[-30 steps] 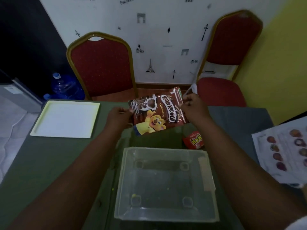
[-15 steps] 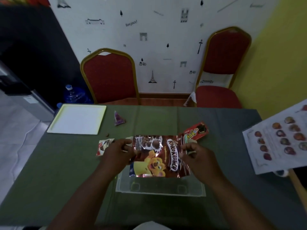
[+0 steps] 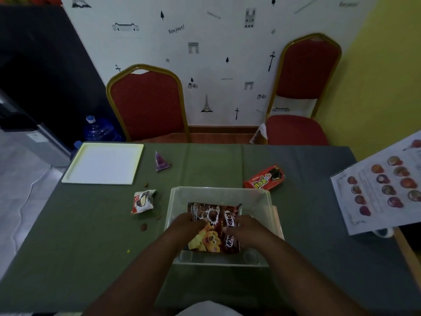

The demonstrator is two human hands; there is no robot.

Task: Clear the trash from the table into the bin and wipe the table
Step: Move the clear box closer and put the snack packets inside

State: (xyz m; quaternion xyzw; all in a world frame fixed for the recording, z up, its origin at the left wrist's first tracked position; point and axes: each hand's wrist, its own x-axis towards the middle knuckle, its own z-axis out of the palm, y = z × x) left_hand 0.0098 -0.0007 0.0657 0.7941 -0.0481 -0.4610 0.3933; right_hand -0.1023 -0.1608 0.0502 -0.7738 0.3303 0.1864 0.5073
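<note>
Table (image 3: 91,236): green cloth, set before a white wall with small Paris drawings; two red chairs (image 3: 148,106) stand behind it.
Bin (image 3: 218,189): clear plastic, on the table right in front of us.
Bag (image 3: 214,226): brown cereal bag, inside the bin, printed side up, between our hands.
Left hand (image 3: 189,224): down in the bin, fingers curled over the bag's left edge, gripping it.
Right hand (image 3: 248,229): also in the bin, thumb across the bag's front, fingers closed on its right edge.
Red wrapper (image 3: 265,178): on the cloth, just beyond the bin's far right corner.
White wrapper (image 3: 143,201): crumpled, on the cloth left of the bin.
Purple wrapper (image 3: 160,161): farther back, beside the tray.
Tray (image 3: 103,164): white, at the far left corner.
Crumbs (image 3: 143,227): a few brown bits near the white wrapper.
Sheet (image 3: 382,185): printed paper at our right, overhanging the table edge.
</note>
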